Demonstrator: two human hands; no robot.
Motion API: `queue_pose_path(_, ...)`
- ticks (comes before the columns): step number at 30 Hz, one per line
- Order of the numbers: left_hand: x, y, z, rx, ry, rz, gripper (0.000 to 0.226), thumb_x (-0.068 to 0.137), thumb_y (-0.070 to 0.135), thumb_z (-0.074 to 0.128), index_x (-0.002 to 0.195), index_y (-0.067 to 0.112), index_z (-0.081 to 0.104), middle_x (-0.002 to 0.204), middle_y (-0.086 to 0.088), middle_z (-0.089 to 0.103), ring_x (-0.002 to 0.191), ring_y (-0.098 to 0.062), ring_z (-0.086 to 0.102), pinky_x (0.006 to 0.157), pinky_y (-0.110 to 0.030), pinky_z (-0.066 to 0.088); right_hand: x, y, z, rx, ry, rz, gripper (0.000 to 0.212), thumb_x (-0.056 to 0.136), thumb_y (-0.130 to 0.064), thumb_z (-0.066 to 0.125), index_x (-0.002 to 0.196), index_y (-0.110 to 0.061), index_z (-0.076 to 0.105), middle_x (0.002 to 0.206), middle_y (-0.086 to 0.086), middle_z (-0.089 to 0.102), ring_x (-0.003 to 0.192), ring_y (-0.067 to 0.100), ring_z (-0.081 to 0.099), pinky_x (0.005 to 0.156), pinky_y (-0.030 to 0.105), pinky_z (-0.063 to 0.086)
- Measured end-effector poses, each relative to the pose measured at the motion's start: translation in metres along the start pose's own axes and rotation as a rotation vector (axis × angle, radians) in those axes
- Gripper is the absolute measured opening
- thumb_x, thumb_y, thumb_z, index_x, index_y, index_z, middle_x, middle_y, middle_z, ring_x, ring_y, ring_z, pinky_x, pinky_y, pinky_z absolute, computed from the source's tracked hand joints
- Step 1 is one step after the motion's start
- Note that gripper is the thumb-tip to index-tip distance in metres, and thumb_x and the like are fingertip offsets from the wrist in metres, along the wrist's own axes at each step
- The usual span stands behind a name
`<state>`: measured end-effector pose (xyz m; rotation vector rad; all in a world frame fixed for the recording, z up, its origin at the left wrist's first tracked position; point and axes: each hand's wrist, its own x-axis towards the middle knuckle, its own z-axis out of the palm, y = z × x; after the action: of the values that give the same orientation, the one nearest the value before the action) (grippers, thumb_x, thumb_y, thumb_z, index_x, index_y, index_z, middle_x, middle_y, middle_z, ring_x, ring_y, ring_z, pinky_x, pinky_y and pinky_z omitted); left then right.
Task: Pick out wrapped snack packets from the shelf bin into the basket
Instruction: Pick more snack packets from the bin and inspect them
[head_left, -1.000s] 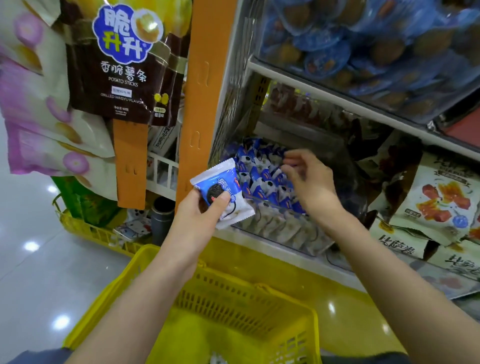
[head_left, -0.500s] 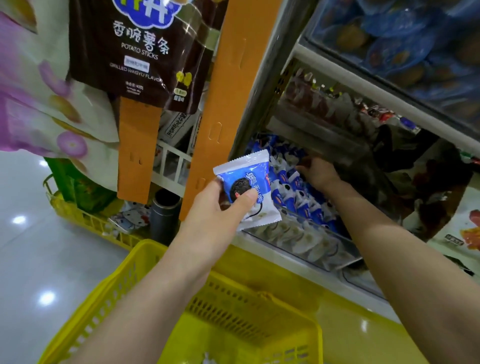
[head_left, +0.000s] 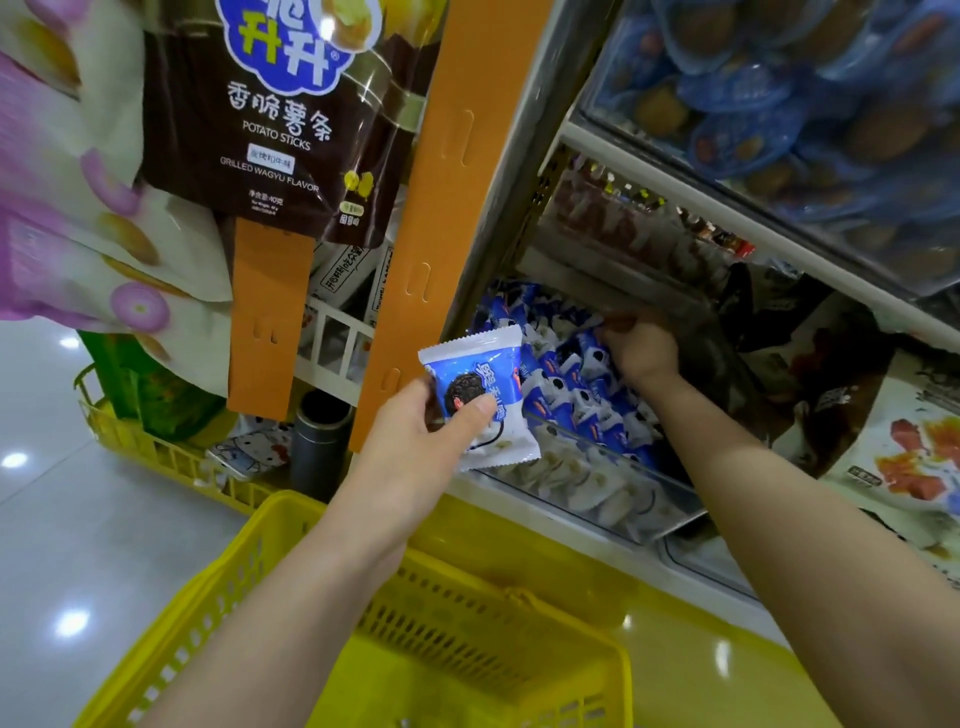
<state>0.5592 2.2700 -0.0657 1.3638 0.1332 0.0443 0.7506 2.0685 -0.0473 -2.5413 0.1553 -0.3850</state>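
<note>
Right hand (head_left: 641, 348) is now pushed deeper into the clear shelf bin (head_left: 631, 470), fingers curled among blue cookie packets (head_left: 576, 410); a grip cannot be told. Held packet (head_left: 480, 397) is kept pinched by left hand (head_left: 415, 431) above the yellow basket (head_left: 291, 525), not yet dropped.

Your view is bright; light spots glare on the glossy floor (head_left: 47, 545), and wide-angle edges bend and blur.
</note>
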Motion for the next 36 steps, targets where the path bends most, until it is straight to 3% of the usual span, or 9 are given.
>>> queue_pose_path(4,-0.001,-0.001,0.004,-0.018,0.0,0.005,0.032,0.087,0.031,0.058,0.118,0.021,0.056,0.104,0.009,0.067,0.093,0.001,0.061,0.063,-0.01,0.045,-0.013,-0.01,-0.024,0.079,0.208,-0.077,0.02,0.094,-0.013,0.05,0.102,0.001,0.063,0.101,0.017,0.064,0.092,0.029,0.059,0.063,0.019,0.035)
queue_pose_path(7,-0.003,-0.002,0.006,-0.032,0.03,0.02,0.028,0.089,0.032,0.056,0.116,0.023,0.055,0.106,0.009,0.066,0.094,0.0,0.06,0.066,-0.011,0.043,-0.034,-0.025,-0.043,0.258,0.247,-0.099,0.02,0.09,-0.015,0.058,0.106,-0.006,0.064,0.103,0.011,0.066,0.092,0.02,0.061,0.075,0.02,0.046)
queue_pose_path(10,-0.003,-0.005,0.005,-0.036,0.103,0.014,0.029,0.091,0.029,0.055,0.118,0.018,0.052,0.111,-0.001,0.064,0.099,-0.014,0.062,0.072,-0.024,0.052,-0.068,-0.039,-0.056,0.567,0.108,-0.066,0.009,0.088,-0.013,0.06,0.096,-0.013,0.064,0.088,0.006,0.066,0.073,0.013,0.062,0.063,0.023,0.053)
queue_pose_path(13,-0.005,-0.006,0.005,-0.063,0.131,-0.025,0.03,0.094,0.026,0.05,0.122,0.016,0.048,0.115,-0.007,0.06,0.1,-0.026,0.062,0.057,-0.02,0.056,-0.107,-0.048,-0.063,0.763,-0.204,0.006,0.011,0.088,-0.011,0.059,0.086,-0.021,0.062,0.074,-0.006,0.068,0.064,0.006,0.063,0.053,0.016,0.051)
queue_pose_path(17,-0.015,-0.002,0.011,-0.178,0.034,-0.142,0.03,0.095,0.039,0.044,0.115,0.018,0.05,0.104,-0.007,0.067,0.083,-0.017,0.068,0.059,-0.03,0.056,-0.15,-0.047,-0.057,0.795,-0.452,0.005,0.012,0.088,-0.006,0.059,0.085,-0.017,0.06,0.071,-0.003,0.066,0.057,0.002,0.062,0.049,0.017,0.049)
queue_pose_path(22,-0.028,-0.001,0.014,-0.179,-0.195,-0.135,0.062,0.067,0.045,0.067,0.122,0.02,0.05,0.096,-0.002,0.072,0.084,-0.017,0.07,0.068,-0.034,0.057,-0.175,-0.048,-0.055,0.773,-0.44,-0.02,0.008,0.085,-0.006,0.064,0.089,-0.012,0.061,0.078,0.006,0.062,0.057,0.003,0.062,0.05,0.015,0.049)
queue_pose_path(28,-0.027,0.001,0.011,-0.14,-0.206,-0.083,0.026,0.085,0.021,0.064,0.11,0.021,0.057,0.083,0.004,0.073,0.072,-0.007,0.067,0.062,-0.024,0.054,-0.18,-0.045,-0.055,0.66,-0.359,-0.156,0.012,0.091,-0.021,0.057,0.098,-0.024,0.066,0.094,-0.007,0.07,0.089,0.005,0.065,0.079,0.019,0.054)
queue_pose_path(33,-0.024,0.003,0.011,-0.137,-0.289,-0.092,0.019,0.086,0.017,0.063,0.101,0.029,0.059,0.076,0.008,0.07,0.062,0.0,0.061,0.062,-0.023,0.048,-0.17,-0.042,-0.053,0.646,-0.504,0.017,0.028,0.09,-0.027,0.058,0.117,-0.019,0.056,0.106,-0.001,0.069,0.098,0.015,0.066,0.087,0.038,0.053)
queue_pose_path(36,-0.019,0.001,0.009,-0.088,-0.268,-0.098,0.029,0.085,0.019,0.065,0.111,0.027,0.055,0.085,0.007,0.069,0.068,-0.002,0.059,0.061,-0.021,0.046,-0.16,-0.037,-0.053,0.634,-0.554,-0.014,0.023,0.089,-0.028,0.059,0.109,-0.017,0.063,0.099,-0.001,0.072,0.093,0.013,0.068,0.079,0.034,0.055)
